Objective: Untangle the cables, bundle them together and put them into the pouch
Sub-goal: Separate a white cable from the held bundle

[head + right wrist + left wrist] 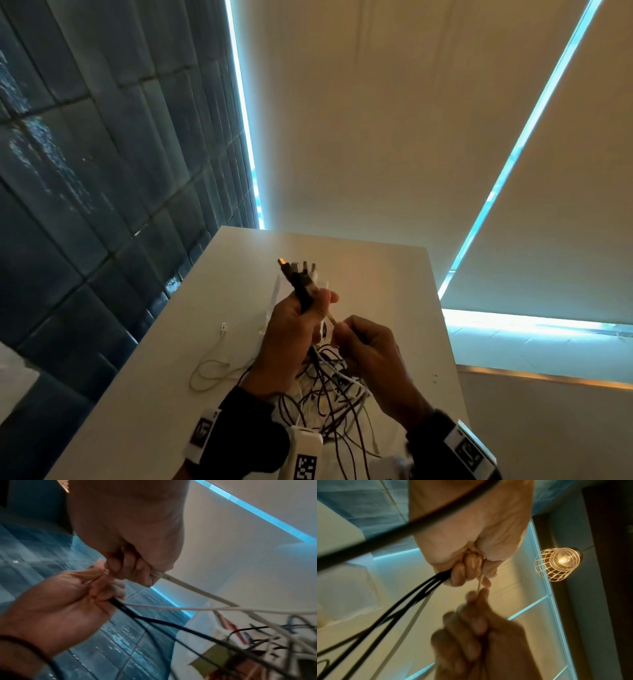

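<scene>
My left hand (310, 310) is raised above the white table (394, 291) and grips a bunch of cable ends (301, 287), their plugs (297, 266) fanned upward. Just to its right, my right hand (342, 331) pinches one thin pale cable (331, 319) that runs out of the left fist. A tangle of black, braided and white cables (329, 387) hangs below both hands. In the left wrist view, black cables (423, 592) leave the left hand (467, 572). In the right wrist view, the right hand (137, 572) holds a white cable (188, 586). A pale flat sheet (275, 294) behind the left hand may be the pouch.
One loose white cable (212, 366) lies looped on the table to the left of my hands. The table's left edge borders a dark tiled wall (85, 171). Pale blinds (376, 120) hang beyond the far edge. A caged lamp (558, 563) glows overhead.
</scene>
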Motion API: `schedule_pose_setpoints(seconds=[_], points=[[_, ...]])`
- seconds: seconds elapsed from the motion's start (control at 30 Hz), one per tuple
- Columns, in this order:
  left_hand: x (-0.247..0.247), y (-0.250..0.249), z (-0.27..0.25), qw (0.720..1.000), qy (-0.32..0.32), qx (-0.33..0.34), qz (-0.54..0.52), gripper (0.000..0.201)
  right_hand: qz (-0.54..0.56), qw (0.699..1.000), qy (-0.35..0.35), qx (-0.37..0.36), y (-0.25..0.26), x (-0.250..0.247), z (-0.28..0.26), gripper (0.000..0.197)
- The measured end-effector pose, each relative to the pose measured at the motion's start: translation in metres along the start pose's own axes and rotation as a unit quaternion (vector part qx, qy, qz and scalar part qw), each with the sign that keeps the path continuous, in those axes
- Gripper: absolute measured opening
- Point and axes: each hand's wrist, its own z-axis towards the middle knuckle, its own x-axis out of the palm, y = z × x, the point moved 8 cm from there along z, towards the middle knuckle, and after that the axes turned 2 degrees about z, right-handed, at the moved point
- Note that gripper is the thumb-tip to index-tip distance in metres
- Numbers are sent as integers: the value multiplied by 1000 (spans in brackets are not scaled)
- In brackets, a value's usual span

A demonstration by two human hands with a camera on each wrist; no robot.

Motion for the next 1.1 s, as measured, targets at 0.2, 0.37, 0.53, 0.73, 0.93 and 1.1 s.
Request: schedule_pose_setpoints(seconds=[0.2,0.37,0.53,0.73,0.93,1.1], points=[[-8,-10,0,1000,-17,22,3,40,-6,998,46,-33,10,16,12,30],[-31,-25,9,988,-32,15,-152,39,-79,995,58,27,-32,6,12,30],[-39,-34,10,972,-28,15,-234,42,-180,981,32,63,-73,2,12,31],[-43,-37,8,970,-10,5,-244,43,-158,977,13,140,-105,-6,15,30],[-46,-39,3,988,7,-33,-149,40,-110,971,-87,196,-101,-23,16,35],[-47,-16,0,992,-9,-107,-73,39,37,994,-48,96,-29,-1,33,31]])
